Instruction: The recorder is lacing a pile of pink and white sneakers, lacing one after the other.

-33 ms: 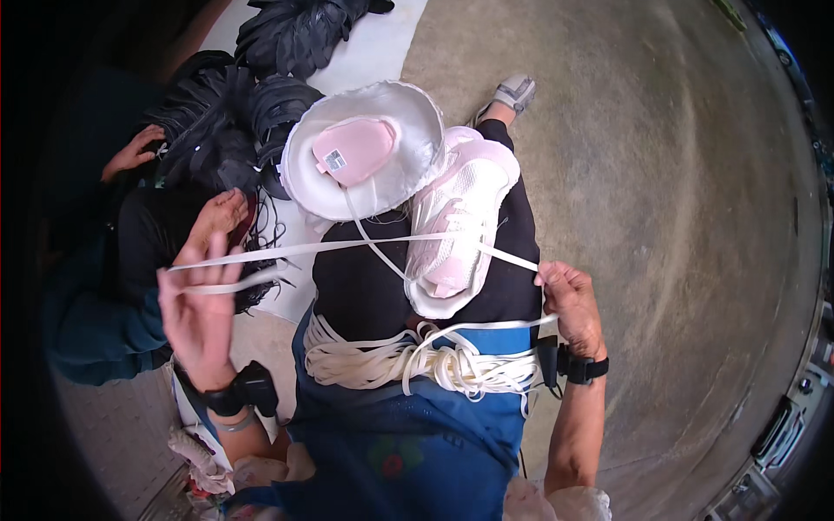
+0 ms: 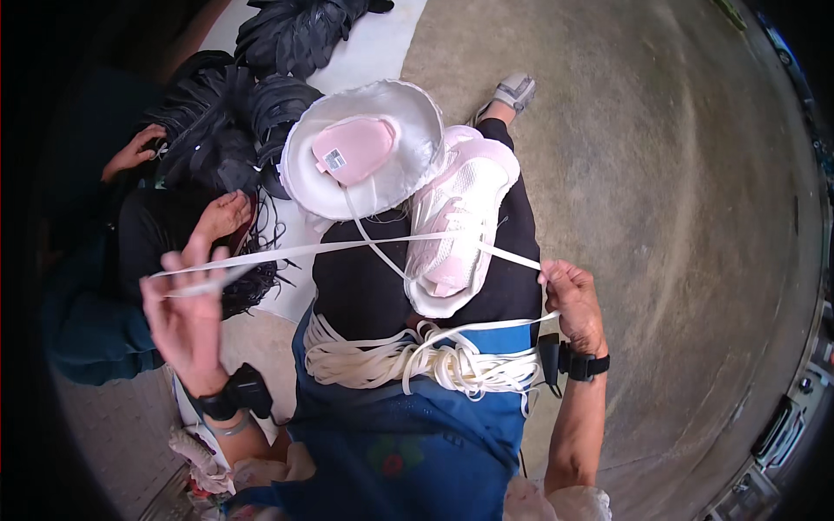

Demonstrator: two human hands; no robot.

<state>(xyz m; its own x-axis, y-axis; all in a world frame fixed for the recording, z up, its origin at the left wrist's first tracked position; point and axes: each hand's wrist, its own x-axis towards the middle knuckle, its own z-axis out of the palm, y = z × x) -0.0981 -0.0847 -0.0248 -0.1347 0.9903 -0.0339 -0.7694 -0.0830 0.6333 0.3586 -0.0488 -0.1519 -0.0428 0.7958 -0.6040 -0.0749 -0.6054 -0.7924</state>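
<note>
A pink and white shoe upper (image 2: 460,208) lies across my thighs with its toe pointing away. A flat white shoelace (image 2: 347,246) runs taut from its lacing to my left hand (image 2: 187,321), where it loops round the outstretched fingers. On the other side, my right hand (image 2: 573,300) pinches the shoelace between thumb and fingers. A hank of cream laces (image 2: 373,356) lies across my lap on a blue apron (image 2: 373,434). Beyond my left thigh, next to the shoe upper, sits a round white shiny piece (image 2: 304,174) with a pink label-bearing pad (image 2: 356,152) in it.
Black shoe uppers (image 2: 213,122) are heaped at the far left on a white sheet (image 2: 391,43). Close by on the left are a co-worker's hands (image 2: 221,217), one near dangling black laces (image 2: 261,252). Concrete floor (image 2: 651,174) stretches to the right.
My left hand has moved a little left and outward, drawing the lace with it. My right hand has barely shifted. The co-worker's nearer hand has moved slightly.
</note>
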